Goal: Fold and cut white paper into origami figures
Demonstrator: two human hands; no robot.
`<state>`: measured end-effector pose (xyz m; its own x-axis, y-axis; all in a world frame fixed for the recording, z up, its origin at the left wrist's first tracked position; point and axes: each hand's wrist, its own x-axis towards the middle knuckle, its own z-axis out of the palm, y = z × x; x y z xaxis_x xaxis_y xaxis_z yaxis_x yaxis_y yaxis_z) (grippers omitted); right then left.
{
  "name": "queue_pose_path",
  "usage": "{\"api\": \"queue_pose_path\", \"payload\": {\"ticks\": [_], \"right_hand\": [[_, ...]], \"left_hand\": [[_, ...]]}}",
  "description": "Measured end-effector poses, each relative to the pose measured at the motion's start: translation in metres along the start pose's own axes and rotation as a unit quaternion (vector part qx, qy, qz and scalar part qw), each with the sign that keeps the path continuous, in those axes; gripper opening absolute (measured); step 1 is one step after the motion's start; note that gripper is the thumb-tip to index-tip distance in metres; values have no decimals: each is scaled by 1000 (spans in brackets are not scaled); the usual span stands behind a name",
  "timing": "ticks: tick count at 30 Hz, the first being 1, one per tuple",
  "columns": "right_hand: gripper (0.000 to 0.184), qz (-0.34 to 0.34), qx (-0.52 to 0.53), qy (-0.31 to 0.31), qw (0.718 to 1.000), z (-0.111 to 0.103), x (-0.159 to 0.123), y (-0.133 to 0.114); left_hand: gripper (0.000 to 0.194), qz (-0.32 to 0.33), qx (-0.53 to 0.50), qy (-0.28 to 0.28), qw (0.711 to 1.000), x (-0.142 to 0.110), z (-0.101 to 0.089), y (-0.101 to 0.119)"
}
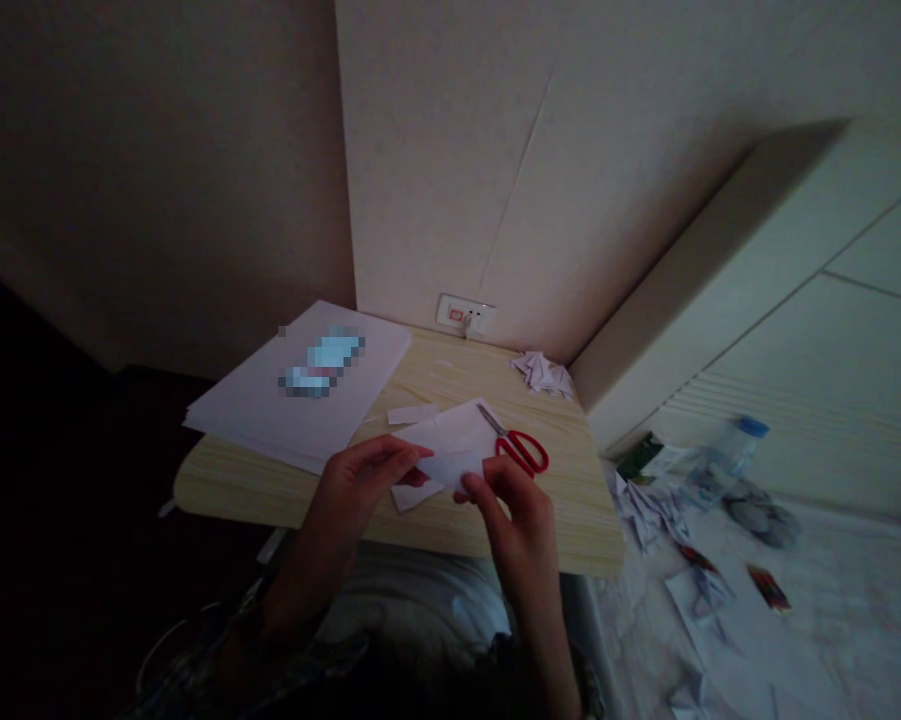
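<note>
Taking the held paper as the centre of the clock, with twelve towards the wall, the pale wooden table (577, 500) is the largest thing and carries the work. At ten o'clock lies the stack of large white sheets (371, 395), well apart from the fingers. The left hand (379, 465) is at nine o'clock, its thumb and forefinger closed in a narrow pinch at the paper's edge. The right hand (521, 500) is at four o'clock, bent inwards, with the thumb and fingers pinching the opposite end. A loose white sheet (461, 425) lies beyond the held paper at twelve o'clock. The red-handled scissors (504, 433) rest at two o'clock, close to the right fingers, their points turned away from the person. Farther, between one and two o'clock, sits a pile of folded papers (542, 376). Smallest is the small white paper (450, 468), between both hands, above the table.

To handle this paper well, in my judgement, both pinches should be light and level, so that it does not crease wrongly. The right elbow should move little, because a wide movement could push the scissors. Bringing the edges together exactly seems wiser than pressing quickly.
</note>
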<state>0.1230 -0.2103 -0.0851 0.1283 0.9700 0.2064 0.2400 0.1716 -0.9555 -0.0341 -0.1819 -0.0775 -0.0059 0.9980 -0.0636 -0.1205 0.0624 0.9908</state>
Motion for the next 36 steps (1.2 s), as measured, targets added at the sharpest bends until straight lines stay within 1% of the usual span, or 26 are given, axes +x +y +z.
{"api": "queue_pose_path", "payload": {"ticks": [1,3,5,7,8,10,12,15,17,20,21,22,24,27,29,32,36], "right_hand": [[18,-2,1,13,1000,-3,0,0],[18,-15,-27,18,999,-7,0,-1],[19,-36,-70,-2,997,-9,-1,-2],[20,-59,-102,-24,993,-7,-2,-4],[20,-68,-112,-31,991,-6,-3,-5],[20,-80,-119,-39,989,-3,-3,-6],[19,-81,-111,-42,990,-1,-2,-6],[12,-86,-91,-48,991,-1,0,-5],[9,-111,-87,-45,989,-2,1,-5],[12,-170,-95,-20,981,-1,1,-5],[13,-187,-102,-7,977,0,0,-6],[14,-200,-110,6,974,0,0,-6],[17,-222,-128,35,966,1,-1,-6],[21,-247,-156,64,954,1,-4,-4],[22,-260,-171,75,947,0,-5,-2],[21,-272,-184,76,941,-1,-6,0],[17,-271,-193,49,942,-2,-6,-2]], "left_hand": [[13,-6,0,-8,1000,2,1,-2],[13,-5,6,-37,999,5,3,-4],[16,8,17,-75,997,5,5,-5],[8,29,36,-92,995,3,6,-4],[4,40,47,-88,994,2,6,-4],[10,57,62,-69,994,-1,4,-3],[11,71,68,-49,994,-2,2,-2],[11,81,75,-36,993,-1,0,1],[11,85,72,-32,993,1,-1,2],[6,94,49,-39,994,3,0,1],[3,92,38,-41,994,3,0,-1],[5,87,24,-41,995,3,0,-4],[15,58,-18,-49,997,4,0,-9],[26,-18,-107,-97,989,4,0,-13],[28,-64,-148,-116,980,2,1,-10],[25,-82,-165,-80,980,-3,4,-1],[22,-73,-183,-61,979,-9,6,7]]}}
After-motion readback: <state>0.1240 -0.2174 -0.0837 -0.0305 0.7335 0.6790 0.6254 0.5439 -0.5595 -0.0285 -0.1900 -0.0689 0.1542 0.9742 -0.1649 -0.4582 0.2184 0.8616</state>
